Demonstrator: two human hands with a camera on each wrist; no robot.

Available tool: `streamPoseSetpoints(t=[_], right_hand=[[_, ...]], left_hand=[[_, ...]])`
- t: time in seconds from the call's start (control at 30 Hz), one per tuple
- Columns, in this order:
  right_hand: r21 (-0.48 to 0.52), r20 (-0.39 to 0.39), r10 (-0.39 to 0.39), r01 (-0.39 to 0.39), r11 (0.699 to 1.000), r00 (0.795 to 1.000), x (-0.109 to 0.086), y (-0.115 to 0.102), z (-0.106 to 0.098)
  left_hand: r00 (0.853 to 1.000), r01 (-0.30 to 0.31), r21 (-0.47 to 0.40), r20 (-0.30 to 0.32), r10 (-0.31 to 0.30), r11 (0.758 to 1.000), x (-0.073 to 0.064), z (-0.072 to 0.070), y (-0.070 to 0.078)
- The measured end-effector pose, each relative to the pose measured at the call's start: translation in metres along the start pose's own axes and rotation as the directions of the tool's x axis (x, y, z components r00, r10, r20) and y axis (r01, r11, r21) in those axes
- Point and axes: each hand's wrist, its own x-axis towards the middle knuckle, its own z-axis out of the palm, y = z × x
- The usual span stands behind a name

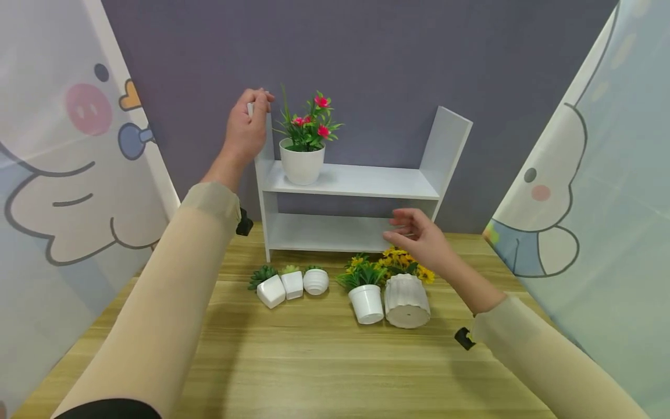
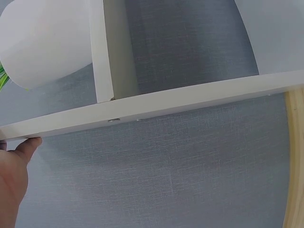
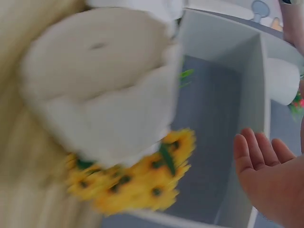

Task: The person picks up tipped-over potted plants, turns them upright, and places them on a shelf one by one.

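Note:
My left hand grips the top of the left side panel of a white two-tier shelf; in the left wrist view its thumb lies against the panel. Just right of it, a white pot with pink flowers stands upright on the upper board. My right hand is held in front of the shelf's right part with fingers loosely bent, holding nothing. Below it, a ribbed whitish pot of yellow flowers lies tipped on the table, beside a tilted white pot with yellow-green plants.
Three small white succulent pots lie on the wooden table before the shelf's left half. A grey wall stands behind. Cartoon-printed panels flank both sides.

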Motion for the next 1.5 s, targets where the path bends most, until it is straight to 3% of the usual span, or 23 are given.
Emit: streamPoseSetpoints(t=[0.17, 0.3, 0.47, 0.67, 0.97, 1.13, 1.3, 1.5], right_hand=[[-0.020, 0.059, 0.017, -0.015, 1.000, 0.998, -0.033, 0.028, -0.011], [-0.066, 0.062, 0.027, -0.023, 0.998, 0.998, -0.056, 0.044, -0.017], [-0.101, 0.051, 0.024, -0.019, 0.995, 0.998, -0.079, 0.061, -0.025], [-0.101, 0.070, 0.081, -0.074, 0.992, 0.994, -0.098, 0.076, -0.034], [-0.055, 0.164, 0.163, -0.156, 0.986, 0.973, -0.110, 0.094, -0.027], [0.026, 0.188, 0.197, -0.205, 0.978, 0.962, -0.113, 0.102, -0.016], [0.070, 0.177, 0.229, -0.245, 0.967, 0.957, -0.111, 0.101, -0.005], [0.047, 0.147, 0.297, -0.307, 0.951, 0.943, -0.104, 0.097, 0.009]], left_hand=[[1.000, 0.014, 0.017, 0.005, -0.014, 1.000, -0.001, 0.000, 0.001], [1.000, 0.006, 0.017, 0.001, -0.006, 1.000, 0.000, 0.000, 0.001], [1.000, 0.002, 0.021, -0.003, -0.002, 1.000, 0.000, -0.001, 0.001], [1.000, 0.016, 0.041, 0.012, -0.017, 0.999, 0.001, 0.000, 0.002], [1.000, 0.012, 0.042, 0.008, -0.012, 0.999, 0.000, 0.000, 0.003], [1.000, 0.020, 0.046, 0.010, -0.020, 0.999, 0.000, -0.001, 0.003], [1.000, 0.024, 0.039, 0.010, -0.024, 0.999, 0.001, -0.001, 0.003], [0.999, 0.042, 0.035, 0.011, -0.043, 0.998, 0.000, 0.000, 0.003]])
